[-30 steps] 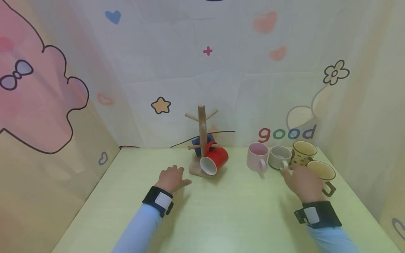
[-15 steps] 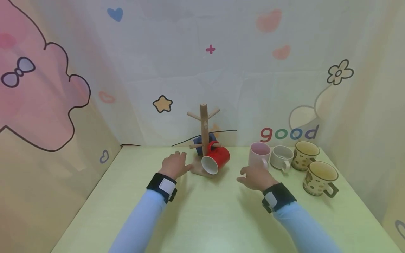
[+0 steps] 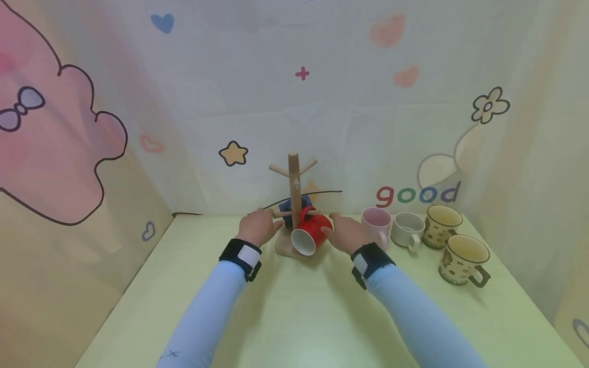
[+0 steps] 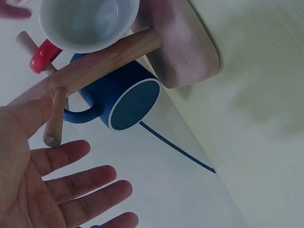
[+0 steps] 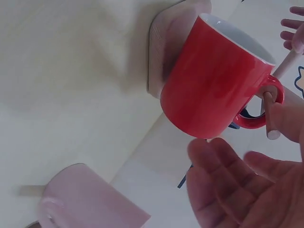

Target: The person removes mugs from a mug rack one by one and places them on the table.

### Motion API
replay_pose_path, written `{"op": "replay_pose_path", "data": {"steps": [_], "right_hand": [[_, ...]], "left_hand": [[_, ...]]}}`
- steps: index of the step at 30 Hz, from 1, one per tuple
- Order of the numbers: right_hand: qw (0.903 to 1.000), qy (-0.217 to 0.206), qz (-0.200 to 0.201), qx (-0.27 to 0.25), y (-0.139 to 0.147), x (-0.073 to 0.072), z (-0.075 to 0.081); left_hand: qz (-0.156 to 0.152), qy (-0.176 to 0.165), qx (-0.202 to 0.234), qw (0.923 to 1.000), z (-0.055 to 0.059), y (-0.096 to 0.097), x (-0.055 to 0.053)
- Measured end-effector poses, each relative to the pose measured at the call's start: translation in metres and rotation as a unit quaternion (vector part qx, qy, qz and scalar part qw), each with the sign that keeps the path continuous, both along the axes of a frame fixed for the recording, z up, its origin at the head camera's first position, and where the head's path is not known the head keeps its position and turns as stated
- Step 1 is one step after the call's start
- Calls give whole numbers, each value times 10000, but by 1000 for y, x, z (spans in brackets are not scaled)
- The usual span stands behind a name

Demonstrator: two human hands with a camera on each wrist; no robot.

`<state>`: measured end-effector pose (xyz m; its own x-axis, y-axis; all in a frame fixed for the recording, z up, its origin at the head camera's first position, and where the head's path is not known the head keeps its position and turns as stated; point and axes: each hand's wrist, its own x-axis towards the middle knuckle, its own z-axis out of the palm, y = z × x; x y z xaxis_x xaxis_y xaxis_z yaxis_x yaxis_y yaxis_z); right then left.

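Note:
A wooden mug tree (image 3: 294,191) stands at the back of the table. On one lower peg a red mug (image 3: 317,230) hangs tilted by its handle, white inside. Behind the post hangs a blue mug (image 4: 135,104), mostly hidden in the head view. My left hand (image 3: 255,227) is at the left lower peg, thumb close to it and the other fingers spread, holding nothing. My right hand (image 3: 346,233) is beside the red mug; in the right wrist view its thumb overlaps the peg end by the handle, and its loosely bent fingers lie near the mug's base.
Right of my right hand stand a pink mug (image 3: 375,219), a low white cup (image 3: 407,230) and two spotted cream mugs, one farther back (image 3: 440,227) and one nearer (image 3: 463,260). A printed cloth (image 3: 257,87) hangs behind the table (image 3: 294,317).
My right hand has moved left from the white cup and spotted mugs, past the pink mug, to the red mug. My left hand has moved forward and right to the mug tree.

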<state>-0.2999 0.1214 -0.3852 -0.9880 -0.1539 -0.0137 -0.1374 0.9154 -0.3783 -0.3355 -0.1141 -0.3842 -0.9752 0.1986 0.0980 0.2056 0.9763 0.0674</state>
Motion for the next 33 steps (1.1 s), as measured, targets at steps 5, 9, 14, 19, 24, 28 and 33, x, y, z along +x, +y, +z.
{"op": "replay_pose_path", "data": {"steps": [5, 9, 14, 19, 24, 28, 33], "right_hand": [[9990, 438, 29, -70, -16, -10, 3], [9947, 1015, -82, 163, -27, -14, 1], [9869, 1536, -359, 341, -33, -21, -1], [9810, 1820, -511, 438, -35, -26, -2], [9813, 1819, -472, 412, -37, -27, -1], [9812, 1820, -551, 338, -36, -28, -3], [9820, 1752, -618, 341, -32, -33, -7]], "left_hand": [[-111, 92, -45, 9999, -1, 3, -4], [-223, 215, -100, 9995, -3, 5, -8], [-172, 342, -43, 9993, -5, 5, -8], [-122, 408, 192, 9989, -6, 4, -6], [-32, 507, 352, 9981, -7, 2, -1], [-59, 426, 590, 9973, -8, 3, 5], [-133, 231, 771, 9967, -11, 7, 11]]}}
